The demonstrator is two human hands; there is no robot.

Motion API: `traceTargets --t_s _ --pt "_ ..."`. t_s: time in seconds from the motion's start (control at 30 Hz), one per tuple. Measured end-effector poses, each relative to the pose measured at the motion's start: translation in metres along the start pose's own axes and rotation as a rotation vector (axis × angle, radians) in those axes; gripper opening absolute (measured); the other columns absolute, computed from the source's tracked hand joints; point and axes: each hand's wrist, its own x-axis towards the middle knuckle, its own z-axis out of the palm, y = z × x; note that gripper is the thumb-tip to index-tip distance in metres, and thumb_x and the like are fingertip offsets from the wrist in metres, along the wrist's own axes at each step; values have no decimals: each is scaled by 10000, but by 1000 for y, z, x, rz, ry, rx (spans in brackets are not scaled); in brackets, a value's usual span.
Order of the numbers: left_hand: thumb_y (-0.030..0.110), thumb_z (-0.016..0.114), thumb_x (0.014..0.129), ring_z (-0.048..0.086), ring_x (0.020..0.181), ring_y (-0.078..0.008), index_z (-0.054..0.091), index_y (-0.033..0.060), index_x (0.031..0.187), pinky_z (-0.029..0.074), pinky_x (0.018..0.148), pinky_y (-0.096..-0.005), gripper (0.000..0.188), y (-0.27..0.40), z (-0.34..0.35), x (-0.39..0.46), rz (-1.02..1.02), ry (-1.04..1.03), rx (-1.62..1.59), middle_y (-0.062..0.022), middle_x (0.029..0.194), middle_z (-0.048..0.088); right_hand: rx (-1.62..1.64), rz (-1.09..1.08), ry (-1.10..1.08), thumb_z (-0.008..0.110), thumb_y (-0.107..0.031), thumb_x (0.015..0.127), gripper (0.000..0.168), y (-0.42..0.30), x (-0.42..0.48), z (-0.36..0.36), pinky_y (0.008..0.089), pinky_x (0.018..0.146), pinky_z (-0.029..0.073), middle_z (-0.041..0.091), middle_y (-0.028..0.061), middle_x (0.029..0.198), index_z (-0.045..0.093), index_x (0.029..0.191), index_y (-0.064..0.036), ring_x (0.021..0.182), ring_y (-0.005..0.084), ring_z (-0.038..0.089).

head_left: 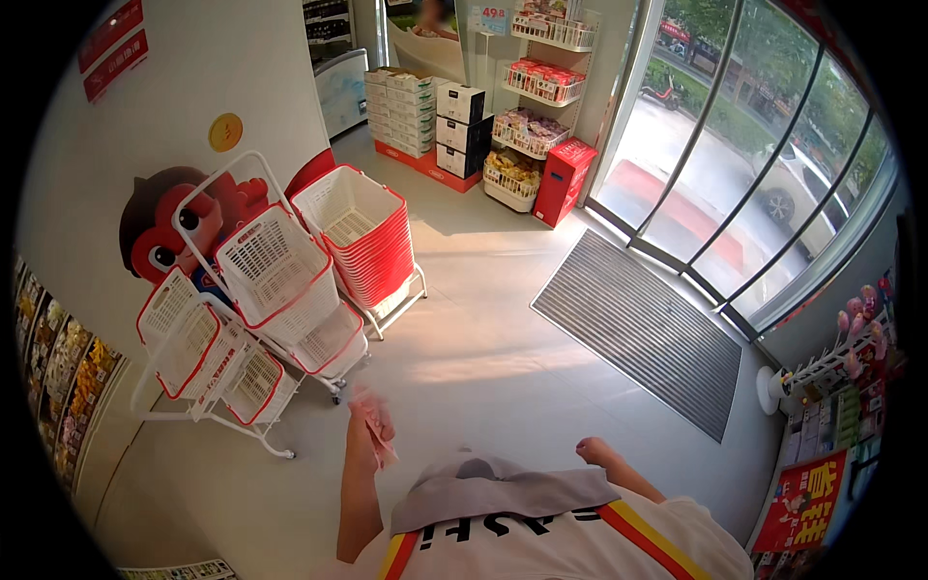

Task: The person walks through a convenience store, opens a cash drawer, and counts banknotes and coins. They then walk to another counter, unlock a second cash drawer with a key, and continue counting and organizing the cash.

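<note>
My left hand [375,419] is in front of me at lower centre, with its fingers around a thin pink item [384,452]. The item is blurred, and I cannot tell whether it is a packet or a cloth. To the right, my right hand [596,451] hangs over the grey floor with its fingers curled in; nothing shows in it. Beyond my left hand stand wheeled white carts. One holds a white basket with a red rim [275,264]; a smaller cart [246,429] carries baskets too.
Behind the carts rises a stack of red-rimmed baskets [373,254]. A ribbed doormat [645,326] lies before the glass doors [732,152]. Stacked boxes [402,109] and a rack of wire baskets [533,134] stand at the back, beside a red box [564,183]. Shelves [812,442] line the right.
</note>
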Motion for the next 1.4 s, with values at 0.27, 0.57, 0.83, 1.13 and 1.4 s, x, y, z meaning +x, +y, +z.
traceTargets --t_s 0.27,0.57,0.83,1.13,1.4 --pt "491 427 891 348 525 -77 497 62 921 272 473 -204 435 19 137 380 -98 -352 195 9 655 403 137 414 -205 555 -249 745 252 55 163 -121 379 689 505 653 147 805 677 867 -65 759 286 635" --pt "216 537 792 442 587 -95 448 62 980 346 519 -238 259 59 142 679 112 62 65 -23 634 444 -462 -210 86 508 -169 801 214 -258 604 -499 382 790 503 647 132 957 684 872 -70 925 295 617" --pt "235 418 939 406 466 -114 490 43 717 344 425 -253 302 125 48 909 285 674 25 -48 626 468 21 -606 400 510 -219 807 260 -661 881 -744 407 804 471 633 189 910 636 984 -77 891 356 598" --pt "146 438 897 497 671 -89 524 1 985 418 594 -199 191 291 22 1284 177 354 87 -45 822 542 -69 -508 3 566 -289 768 280 -804 1053 -809 402 805 473 640 181 891 669 898 -64 897 339 598" --pt "119 462 876 511 766 -93 468 49 1080 447 670 -190 216 422 -111 1563 202 358 -32 -61 950 528 -408 -659 18 517 -262 780 276 -1088 1313 -881 420 801 468 641 174 902 673 878 -56 868 354 599"
